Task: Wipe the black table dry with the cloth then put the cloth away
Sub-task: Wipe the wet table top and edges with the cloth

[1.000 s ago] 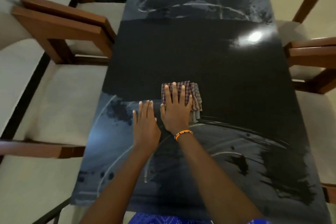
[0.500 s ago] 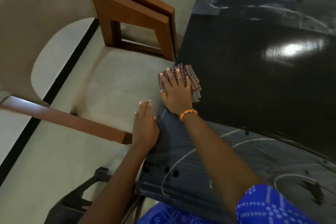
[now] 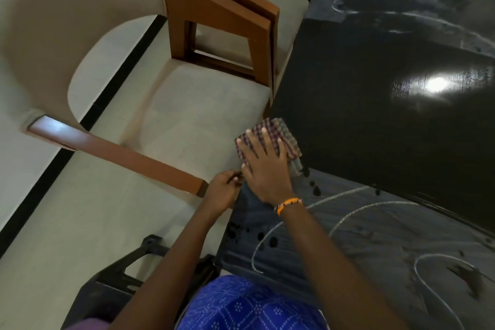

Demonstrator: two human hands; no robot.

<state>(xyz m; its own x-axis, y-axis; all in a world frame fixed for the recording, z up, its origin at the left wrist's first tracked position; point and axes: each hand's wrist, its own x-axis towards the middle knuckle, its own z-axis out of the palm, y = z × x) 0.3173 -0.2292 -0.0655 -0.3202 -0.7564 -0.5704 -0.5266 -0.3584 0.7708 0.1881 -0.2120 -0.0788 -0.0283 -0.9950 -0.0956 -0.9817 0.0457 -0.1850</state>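
Note:
The black table point(image 3: 375, 120) fills the right of the view, its middle band dark and its near part streaked with wet arcs and drops. A folded checked cloth point(image 3: 270, 130) lies at the table's left edge. My right hand point(image 3: 263, 161) presses flat on the cloth, fingers spread, an orange band on the wrist. My left hand point(image 3: 223, 191) sits just left of it at the table's edge, fingers curled against the edge, holding nothing that I can see.
A wooden chair point(image 3: 222, 27) with a beige seat stands against the table's left side, its armrest point(image 3: 117, 153) reaching toward my left hand. A black plastic chair point(image 3: 112, 284) is under me at the bottom left. Pale floor with a black stripe lies beyond.
My right hand slid the cloth from the table's middle to its left edge, and my view swung left. My left hand went from flat on the table to curled at the edge.

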